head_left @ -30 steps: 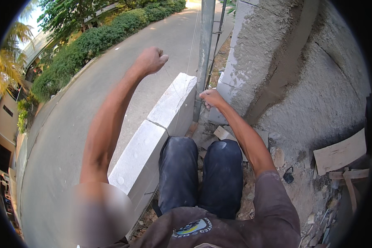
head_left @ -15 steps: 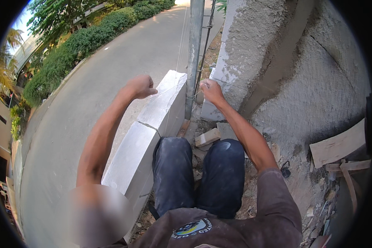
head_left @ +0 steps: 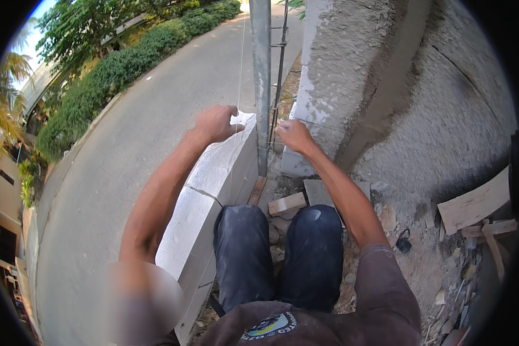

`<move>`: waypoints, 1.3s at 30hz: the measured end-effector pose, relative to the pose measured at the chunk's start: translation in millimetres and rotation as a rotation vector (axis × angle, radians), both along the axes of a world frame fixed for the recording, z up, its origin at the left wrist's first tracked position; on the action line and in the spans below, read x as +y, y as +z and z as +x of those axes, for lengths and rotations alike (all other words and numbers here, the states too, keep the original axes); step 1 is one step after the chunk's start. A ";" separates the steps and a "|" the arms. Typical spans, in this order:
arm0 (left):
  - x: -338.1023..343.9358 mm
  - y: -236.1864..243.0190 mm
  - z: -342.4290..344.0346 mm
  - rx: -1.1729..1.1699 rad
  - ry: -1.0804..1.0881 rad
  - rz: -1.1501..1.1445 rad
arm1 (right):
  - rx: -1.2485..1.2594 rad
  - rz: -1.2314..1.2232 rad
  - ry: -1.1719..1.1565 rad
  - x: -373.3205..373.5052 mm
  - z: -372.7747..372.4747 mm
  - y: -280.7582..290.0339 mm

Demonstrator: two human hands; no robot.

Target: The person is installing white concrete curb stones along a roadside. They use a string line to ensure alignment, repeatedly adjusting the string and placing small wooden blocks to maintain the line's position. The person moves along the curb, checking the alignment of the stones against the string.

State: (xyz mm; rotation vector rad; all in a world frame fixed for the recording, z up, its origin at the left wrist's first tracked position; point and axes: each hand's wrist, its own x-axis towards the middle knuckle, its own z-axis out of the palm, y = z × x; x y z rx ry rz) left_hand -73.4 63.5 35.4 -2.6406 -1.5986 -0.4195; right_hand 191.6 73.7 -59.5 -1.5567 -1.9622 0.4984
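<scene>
My left hand [head_left: 216,124] is at the top far end of the white block wall [head_left: 187,210], thumb and forefinger curved apart, with thin string [head_left: 239,75] running by its fingertips. My right hand [head_left: 294,135] is pinched on thin string just right of the galvanized metal post [head_left: 260,75], beside dark rebar [head_left: 281,46] with short cross ties. A line of string stretches across the post at hand height. The other fingers of my left hand are partly hidden.
A plastered wall [head_left: 398,86] rises at right. Wood offcuts [head_left: 285,205], a curved board [head_left: 473,199] and rubble lie beside my knees. A paved road [head_left: 86,213] curves along the left beyond the blocks, bordered by a hedge [head_left: 115,69].
My left hand has come down and right to the blocks' far end, its thumb and forefinger now parted. My right hand stays pinched near the post, having shifted slightly.
</scene>
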 end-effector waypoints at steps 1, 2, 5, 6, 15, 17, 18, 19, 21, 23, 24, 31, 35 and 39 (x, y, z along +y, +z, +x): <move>-4.3 -2.2 8.4 0.088 0.023 0.001 | -0.074 -0.040 0.049 -9.9 10.6 -16.3; -6.7 -1.2 12.6 0.155 0.040 -0.048 | -0.147 -0.081 0.100 -19.9 19.1 -35.5; -6.9 0.0 23.1 0.294 0.079 -0.155 | -0.225 -0.120 0.231 -39.2 25.9 -81.9; -6.3 -1.2 20.7 0.306 0.101 -0.167 | -0.220 -0.114 0.284 -42.8 17.1 -83.7; -7.7 -24.3 8.0 0.118 0.037 -0.242 | -0.020 -0.084 0.551 -46.6 -27.4 -97.0; -8.4 -27.4 4.6 0.046 0.025 -0.267 | -0.049 -0.042 0.544 -55.4 -28.6 -107.9; -8.4 -28.8 1.5 0.024 0.020 -0.266 | -0.052 -0.026 0.516 -60.2 -30.4 -116.8; -8.4 -30.9 2.9 -0.003 0.008 -0.267 | -0.060 -0.012 0.480 -62.3 -26.6 -126.1; -12.0 -35.6 5.2 -0.018 -0.006 -0.132 | 0.038 -0.030 0.483 -60.9 -16.7 -138.5; -16.3 -37.9 5.8 0.019 0.003 -0.001 | 0.079 -0.039 0.471 -58.2 -8.4 -147.4; -19.9 -35.6 4.2 0.069 0.020 0.061 | 0.076 -0.040 0.460 -57.8 -9.0 -146.0; -32.4 4.4 -10.7 0.264 0.135 -0.176 | 0.097 -0.074 0.220 -33.6 -16.0 -131.8; -29.3 15.2 -26.0 0.071 0.120 -0.255 | 0.400 -0.184 -0.045 -4.3 -15.2 -148.7; -39.1 7.0 -32.1 0.058 0.118 -0.163 | 0.618 -0.419 -0.138 16.2 -19.0 -142.1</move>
